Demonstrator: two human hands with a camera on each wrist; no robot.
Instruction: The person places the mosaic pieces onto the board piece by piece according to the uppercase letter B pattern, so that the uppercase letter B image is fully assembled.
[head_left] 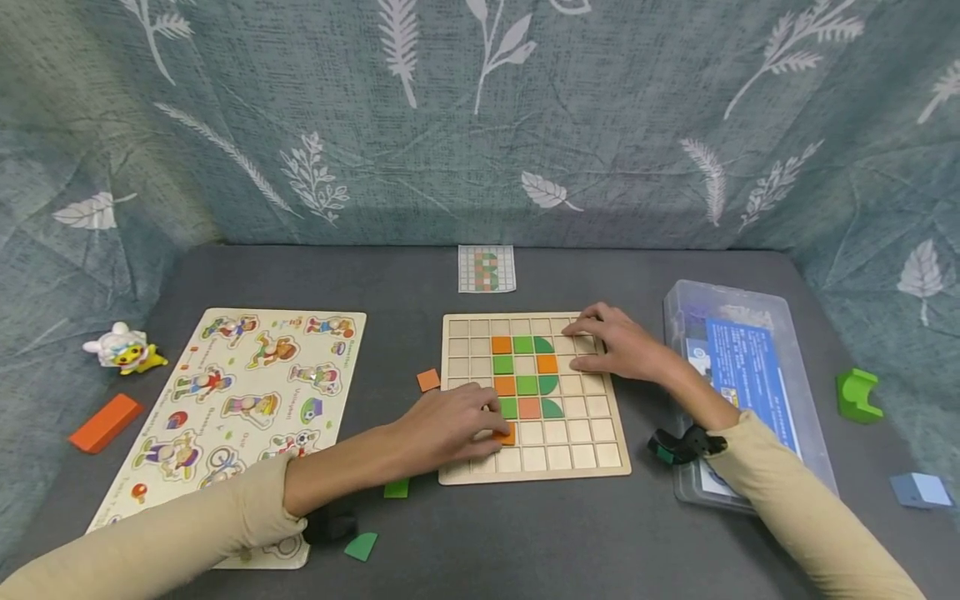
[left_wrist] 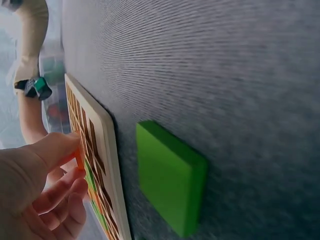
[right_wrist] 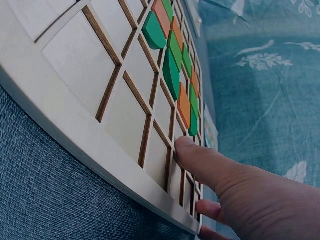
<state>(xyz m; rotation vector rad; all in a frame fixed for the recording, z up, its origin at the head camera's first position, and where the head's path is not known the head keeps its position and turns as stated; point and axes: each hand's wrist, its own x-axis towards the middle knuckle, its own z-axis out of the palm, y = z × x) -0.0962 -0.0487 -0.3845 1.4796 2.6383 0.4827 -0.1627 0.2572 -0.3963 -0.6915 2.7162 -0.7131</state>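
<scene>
A wooden grid board lies on the table, with orange and green square tiles and green quarter-round tiles in some of its cells. My left hand pinches an orange square tile between thumb and fingers, over a cell below the other tiles. That orange tile shows partly in the left wrist view; fingers hide the rest. At the board's upper right, my right hand rests on the grid with fingers spread. In the right wrist view its thumb lies over bare cells, holding nothing.
Loose on the table are an orange tile, a green square tile and a green quarter-round tile. A pattern card lies behind the board. A picture puzzle board is left; a plastic box is right, under the forearm.
</scene>
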